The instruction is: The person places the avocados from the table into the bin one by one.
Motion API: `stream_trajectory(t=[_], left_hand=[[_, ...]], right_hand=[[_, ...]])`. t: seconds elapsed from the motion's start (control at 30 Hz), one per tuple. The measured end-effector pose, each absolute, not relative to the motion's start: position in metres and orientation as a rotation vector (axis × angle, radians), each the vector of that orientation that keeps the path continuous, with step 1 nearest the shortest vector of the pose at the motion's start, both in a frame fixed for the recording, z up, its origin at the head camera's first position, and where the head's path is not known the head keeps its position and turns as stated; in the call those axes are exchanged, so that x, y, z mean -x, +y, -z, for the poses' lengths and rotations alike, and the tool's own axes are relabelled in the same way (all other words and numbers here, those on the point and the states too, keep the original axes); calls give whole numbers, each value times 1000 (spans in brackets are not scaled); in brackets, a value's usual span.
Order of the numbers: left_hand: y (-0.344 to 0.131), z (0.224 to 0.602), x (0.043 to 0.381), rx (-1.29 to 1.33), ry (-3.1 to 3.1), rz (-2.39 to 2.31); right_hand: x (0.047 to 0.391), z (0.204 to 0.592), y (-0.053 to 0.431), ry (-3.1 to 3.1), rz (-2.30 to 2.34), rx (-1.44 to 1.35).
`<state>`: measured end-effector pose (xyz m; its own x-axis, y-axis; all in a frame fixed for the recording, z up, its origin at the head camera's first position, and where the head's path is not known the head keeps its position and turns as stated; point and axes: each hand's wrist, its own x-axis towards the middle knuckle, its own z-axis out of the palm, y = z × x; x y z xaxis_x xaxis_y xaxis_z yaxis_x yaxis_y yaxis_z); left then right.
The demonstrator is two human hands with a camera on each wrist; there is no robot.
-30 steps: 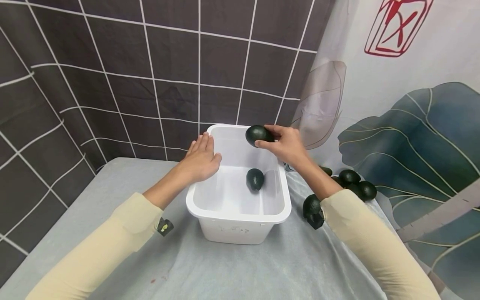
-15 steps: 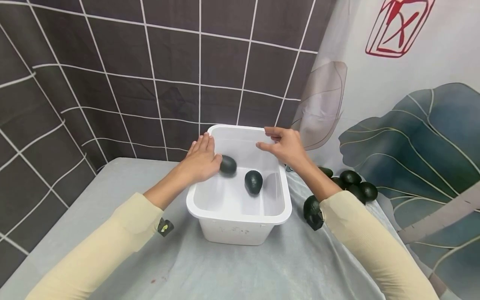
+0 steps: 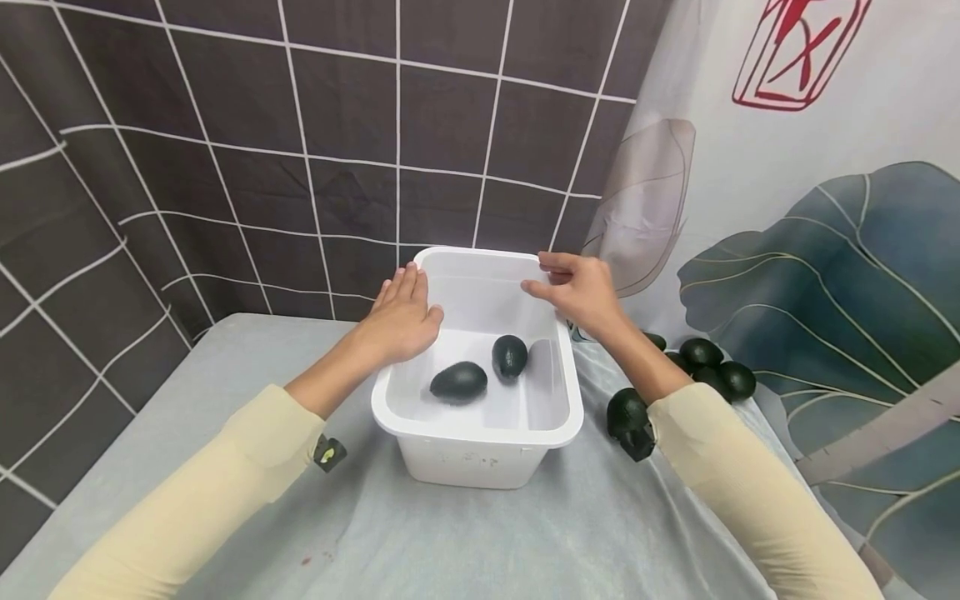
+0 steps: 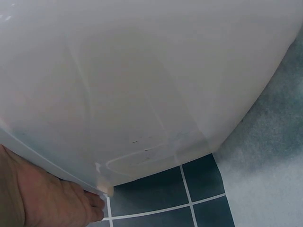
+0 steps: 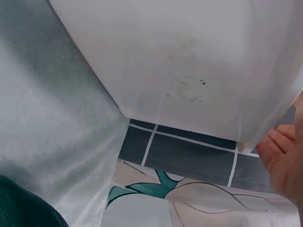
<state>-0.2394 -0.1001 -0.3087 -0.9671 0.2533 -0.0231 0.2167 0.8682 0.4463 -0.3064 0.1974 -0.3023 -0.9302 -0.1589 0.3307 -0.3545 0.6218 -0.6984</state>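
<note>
A white plastic tub stands on the cloth-covered table. Two dark green avocados lie apart on its floor. With straight fingers, my left hand rests on the tub's left rim; the left wrist view shows that hand beside the outer wall. My right hand is over the back right rim, thumb and fingers apart, holding nothing. In the right wrist view only part of this hand shows at the right edge.
Several more avocados are piled to the right of the tub. One avocado sits closer, beside the right sleeve, partly covered by the dark wrist camera. A dark gridded curtain hangs behind, a patterned one at right.
My right hand let go of an avocado, which dropped into the tub, then rolled from near the left hand toward the front. The right hand shifted slightly right. The left hand stayed still.
</note>
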Motion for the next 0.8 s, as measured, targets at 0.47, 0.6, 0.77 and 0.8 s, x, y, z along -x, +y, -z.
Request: stream_trajectory(t=[0.47,0.6,0.77,0.8], left_hand=[[-100,308,239,-389,2960,-702],[-101,309,239,-387,2960,-703],[-100,309,239,-393,2957,-705],[-101,309,238,-393,2957,-706]], right_hand=[[300,300,208,-2630,-1222,-391],[300,302,210,-2611,-1206,-408],[298,302,213,-2606,-1189,-415],[298,303,214,-2606,-1192,-412]])
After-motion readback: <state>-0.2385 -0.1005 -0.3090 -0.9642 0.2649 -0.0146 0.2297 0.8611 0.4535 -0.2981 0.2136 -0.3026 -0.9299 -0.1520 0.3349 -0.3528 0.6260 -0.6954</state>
